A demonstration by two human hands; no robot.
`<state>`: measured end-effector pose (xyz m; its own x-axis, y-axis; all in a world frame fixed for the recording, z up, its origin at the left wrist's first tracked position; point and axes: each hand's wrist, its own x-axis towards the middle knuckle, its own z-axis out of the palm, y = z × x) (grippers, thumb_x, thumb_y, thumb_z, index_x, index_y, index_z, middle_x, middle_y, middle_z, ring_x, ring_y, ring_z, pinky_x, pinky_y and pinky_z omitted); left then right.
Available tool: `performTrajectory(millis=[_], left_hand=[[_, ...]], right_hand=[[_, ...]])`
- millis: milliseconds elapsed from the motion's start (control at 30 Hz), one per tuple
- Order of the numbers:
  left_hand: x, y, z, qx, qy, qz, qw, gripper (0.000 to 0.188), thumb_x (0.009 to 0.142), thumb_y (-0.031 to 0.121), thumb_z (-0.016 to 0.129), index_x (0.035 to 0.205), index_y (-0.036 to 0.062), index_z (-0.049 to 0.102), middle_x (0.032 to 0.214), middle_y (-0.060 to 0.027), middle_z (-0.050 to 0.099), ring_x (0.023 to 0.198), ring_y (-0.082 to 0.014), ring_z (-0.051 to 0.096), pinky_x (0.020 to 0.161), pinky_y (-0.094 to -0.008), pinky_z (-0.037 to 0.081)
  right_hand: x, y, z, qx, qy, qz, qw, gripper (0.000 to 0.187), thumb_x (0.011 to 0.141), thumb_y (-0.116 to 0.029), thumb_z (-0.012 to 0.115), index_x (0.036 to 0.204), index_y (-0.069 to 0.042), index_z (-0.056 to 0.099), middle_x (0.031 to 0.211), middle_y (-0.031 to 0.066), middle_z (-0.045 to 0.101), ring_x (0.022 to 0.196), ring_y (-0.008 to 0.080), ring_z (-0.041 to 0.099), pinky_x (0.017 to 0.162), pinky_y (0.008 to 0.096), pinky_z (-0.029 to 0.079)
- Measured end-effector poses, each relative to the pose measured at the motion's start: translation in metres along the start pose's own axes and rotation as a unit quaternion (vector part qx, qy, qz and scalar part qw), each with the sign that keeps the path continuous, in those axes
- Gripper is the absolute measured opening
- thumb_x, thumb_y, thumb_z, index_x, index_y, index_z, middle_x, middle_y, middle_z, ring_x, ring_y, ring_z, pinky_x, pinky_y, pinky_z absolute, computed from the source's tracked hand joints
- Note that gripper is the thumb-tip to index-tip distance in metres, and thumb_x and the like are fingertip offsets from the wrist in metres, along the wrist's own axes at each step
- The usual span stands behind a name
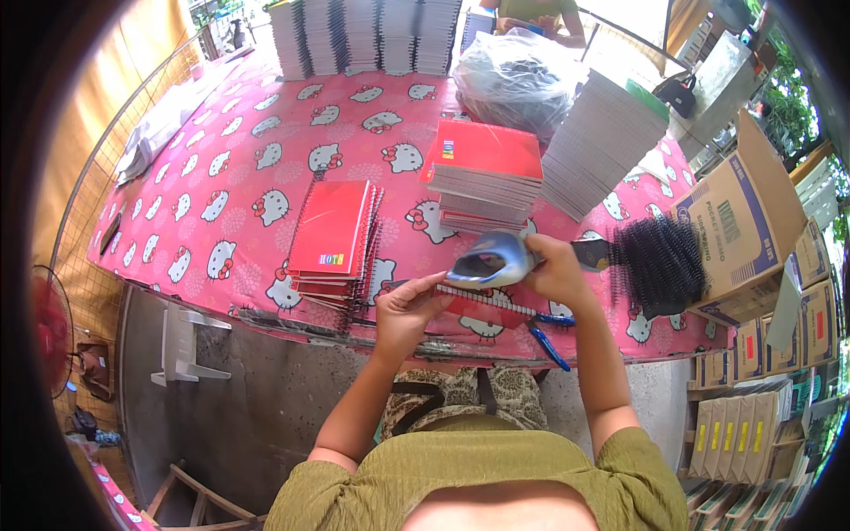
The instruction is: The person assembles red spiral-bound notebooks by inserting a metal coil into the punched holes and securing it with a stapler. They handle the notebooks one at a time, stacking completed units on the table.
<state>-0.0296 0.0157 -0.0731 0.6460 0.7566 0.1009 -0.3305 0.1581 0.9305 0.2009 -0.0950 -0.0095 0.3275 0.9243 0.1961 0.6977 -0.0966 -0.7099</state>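
A spiral notebook (pixel 493 258) is between my hands at the table's near edge, its pale bluish sheets curled over into a loop. My left hand (pixel 409 305) pinches its left end beside the row of binding holes or coil. With its fingers closed round the curled sheets, my right hand (pixel 558 270) grips the right side. Blue-handled pliers (pixel 551 343) lie just below my right hand. To the left sits a stack of red spiral notebooks (pixel 332 228). Beyond my hands stands a taller pile of red-covered books (pixel 485 164), with no coil visible on it.
Black binding coils (pixel 660 261) lie right, beside an open cardboard box (pixel 735 226). A leaning stack of paper blocks (pixel 604 142) and a plastic-wrapped bundle (pixel 518 80) stand farther back. Tall notebook stacks (pixel 363 35) line the far edge. Another person (pixel 540 18) is opposite.
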Motion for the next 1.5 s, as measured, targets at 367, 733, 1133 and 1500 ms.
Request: performTrajectory(millis=[367,733,1133,1500], left_hand=[[0.013,-0.006,-0.002,-0.107,-0.007,0.01,0.994,0.021,0.078,-0.011,0.07,0.093,0.0019,0.064,0.101,-0.0105,0.067,0.088,-0.0126,0.065,0.068,-0.0239,0.057],[-0.014,0.026,0.027,0.035,0.063,0.218,0.973,0.032,0.072,-0.013,0.075,0.1,-0.0003,0.065,0.107,-0.0157,0.067,0.093,-0.0161,0.062,0.078,-0.0267,0.052],[-0.018,0.045,0.039,0.269,0.039,0.384,0.882,0.028,0.067,-0.009,0.077,0.091,0.0022,0.071,0.092,-0.0112,0.071,0.076,-0.0209,0.063,0.066,-0.0298,0.05],[-0.015,0.082,0.03,0.336,-0.081,0.439,0.829,0.022,0.07,-0.008,0.074,0.089,0.0026,0.07,0.09,-0.0114,0.071,0.075,-0.0219,0.064,0.069,-0.0347,0.05]], right_hand=[[-0.031,0.057,-0.026,-0.176,0.195,0.114,0.958,0.049,0.07,-0.022,0.08,0.108,0.004,0.062,0.1,0.0195,0.064,0.085,0.0302,0.065,0.076,0.0386,0.051],[-0.131,-0.005,0.029,-0.212,0.092,0.077,0.97,0.042,0.082,-0.019,0.07,0.117,0.001,0.061,0.108,0.018,0.061,0.099,0.0343,0.058,0.085,0.045,0.046],[-0.09,-0.103,0.024,-0.031,0.099,-0.088,0.991,0.04,0.077,-0.016,0.076,0.111,-0.001,0.062,0.107,0.0165,0.06,0.092,0.0302,0.062,0.077,0.0372,0.053],[-0.105,-0.06,0.036,0.572,-0.149,0.16,0.791,0.033,0.093,-0.019,0.062,0.114,0.006,0.062,0.098,0.0119,0.068,0.086,0.0148,0.065,0.076,0.0284,0.052]])
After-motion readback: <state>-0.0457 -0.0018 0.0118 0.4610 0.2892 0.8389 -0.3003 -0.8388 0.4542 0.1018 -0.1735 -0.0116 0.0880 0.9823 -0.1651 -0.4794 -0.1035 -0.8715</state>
